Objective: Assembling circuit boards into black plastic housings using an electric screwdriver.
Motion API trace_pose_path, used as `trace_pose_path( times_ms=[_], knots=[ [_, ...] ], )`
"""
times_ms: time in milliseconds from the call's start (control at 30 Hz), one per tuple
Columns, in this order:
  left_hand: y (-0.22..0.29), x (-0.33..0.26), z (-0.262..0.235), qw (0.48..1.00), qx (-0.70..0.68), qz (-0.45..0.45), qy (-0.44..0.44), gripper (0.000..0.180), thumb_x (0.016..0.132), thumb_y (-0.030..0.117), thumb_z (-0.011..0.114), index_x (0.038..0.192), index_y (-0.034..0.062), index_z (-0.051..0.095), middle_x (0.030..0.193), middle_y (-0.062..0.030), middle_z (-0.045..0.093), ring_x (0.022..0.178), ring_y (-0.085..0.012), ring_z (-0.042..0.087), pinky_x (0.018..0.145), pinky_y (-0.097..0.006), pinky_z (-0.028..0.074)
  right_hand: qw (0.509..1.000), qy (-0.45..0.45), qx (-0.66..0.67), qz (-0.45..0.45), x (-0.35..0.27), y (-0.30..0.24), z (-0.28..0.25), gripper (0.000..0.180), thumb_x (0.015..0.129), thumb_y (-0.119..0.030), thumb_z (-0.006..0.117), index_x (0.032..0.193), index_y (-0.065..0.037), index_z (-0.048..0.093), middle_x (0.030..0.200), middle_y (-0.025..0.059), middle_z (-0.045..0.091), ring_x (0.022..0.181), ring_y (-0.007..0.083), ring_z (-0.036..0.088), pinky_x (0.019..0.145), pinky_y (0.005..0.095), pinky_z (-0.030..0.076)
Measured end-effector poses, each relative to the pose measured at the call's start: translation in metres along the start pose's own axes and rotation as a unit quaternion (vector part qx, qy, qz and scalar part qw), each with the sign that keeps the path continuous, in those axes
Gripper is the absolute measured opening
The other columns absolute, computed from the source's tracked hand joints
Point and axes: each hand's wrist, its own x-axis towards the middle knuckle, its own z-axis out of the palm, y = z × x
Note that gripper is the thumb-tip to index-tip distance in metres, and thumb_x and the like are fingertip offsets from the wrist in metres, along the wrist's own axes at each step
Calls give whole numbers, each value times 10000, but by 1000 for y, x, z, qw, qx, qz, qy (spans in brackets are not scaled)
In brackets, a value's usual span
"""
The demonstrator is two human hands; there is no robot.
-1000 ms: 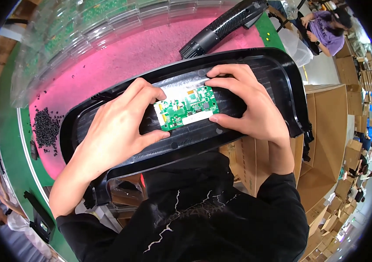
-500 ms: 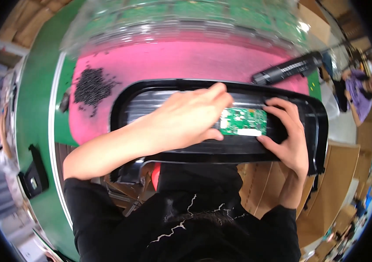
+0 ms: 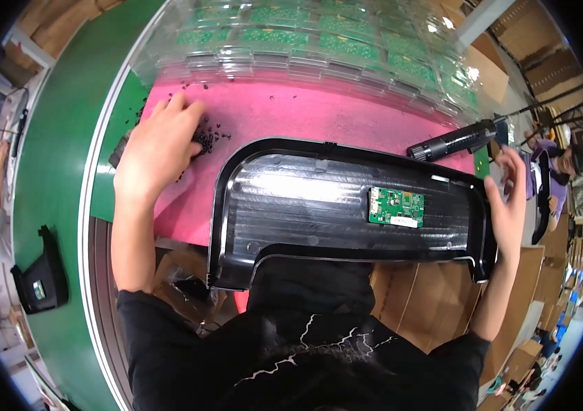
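While the black plastic housing [image 3: 305, 212] lies open-side up across the pink mat [image 3: 319, 116], nearest the person's body, a green circuit board [image 3: 395, 207] already sits in its right half; whether it's fastened I can't tell. R hand [image 3: 507, 205] is open, fingers spread, palm against the housing's right end, gripping nothing. L hand [image 3: 158, 147] reaches further out, fingers curled loosely into a pile of small black screws [image 3: 204, 137], prob. picking one. Black electric screwdriver [image 3: 452, 142] lies unused beyond the housing. Farthest back, clear trays of green boards [image 3: 346, 41]. Looks like fastening isn't done yet.
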Motion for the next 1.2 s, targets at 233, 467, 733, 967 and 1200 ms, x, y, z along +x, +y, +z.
trace_pose_path(
  times_ms=[233,467,733,967,1200],
  knots=[
    [-10,4,22,994,-93,-4,53,251,743,-72,649,982,-2,615,921,-156,599,928,-355,597,793,-434,472,923,-106,294,225,73,29,-1,368,956,-278,609,1302,-169,545,998,-18,552,844,68,560,691,205,506],
    [-9,13,20,995,-74,16,64,160,744,-69,647,897,-37,613,833,-185,621,797,-368,620,709,-439,475,904,188,383,11,91,-35,51,534,899,-140,683,1288,-16,339,965,103,643,862,144,631,690,235,499],
    [1,23,10,975,-194,33,98,101,777,-43,654,877,-32,664,808,-186,671,745,-321,664,689,-362,513,773,21,632,53,76,-59,79,321,923,-335,635,1055,-68,515,851,48,589,780,159,577,753,334,481],
    [97,43,-34,890,-388,236,37,102,776,-73,688,875,-54,672,825,-99,671,768,-165,653,720,-267,521,637,56,768,-47,36,-113,48,479,932,-496,517,1069,-36,503,676,-25,404,591,92,398,681,306,380],
    [156,65,-41,803,-521,282,-67,148,760,-59,731,905,-54,703,854,-103,698,795,-159,663,725,-279,539,624,52,766,-145,15,-121,32,484,914,-508,520,1076,-52,502,667,-30,432,544,81,391,656,292,384]
  ],
)
